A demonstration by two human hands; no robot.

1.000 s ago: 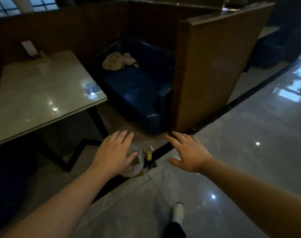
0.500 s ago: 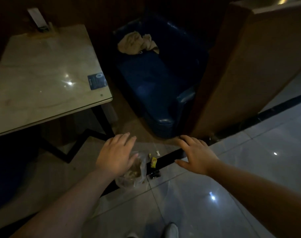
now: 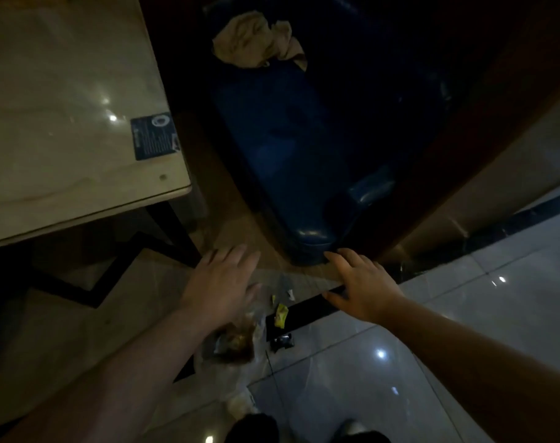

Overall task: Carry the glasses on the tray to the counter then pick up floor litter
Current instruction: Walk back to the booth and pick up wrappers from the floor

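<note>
Litter lies on the floor below me: a crumpled clear plastic bag (image 3: 237,343) with brownish scraps inside, a small yellow wrapper (image 3: 281,314), a small black wrapper (image 3: 282,342) and a tiny white scrap (image 3: 290,295). My left hand (image 3: 222,284) hovers open, fingers spread, just above the bag and partly hides it. Held out to the right of the wrappers, my right hand (image 3: 363,287) is open too, above the black floor strip (image 3: 310,310). Neither hand holds anything. No tray or glasses are in view.
A pale marble table (image 3: 70,123) with a dark card (image 3: 154,137) on its corner stands at the left, on black legs (image 3: 173,228). A blue booth seat (image 3: 291,148) with a beige cloth (image 3: 256,39) sits ahead. A wooden partition (image 3: 483,174) rises at the right. My shoes (image 3: 352,428) show below.
The view has tilted down and come closer to the floor. Both hands have dropped nearer the litter, still open, and the bag now lies right under my left wrist.
</note>
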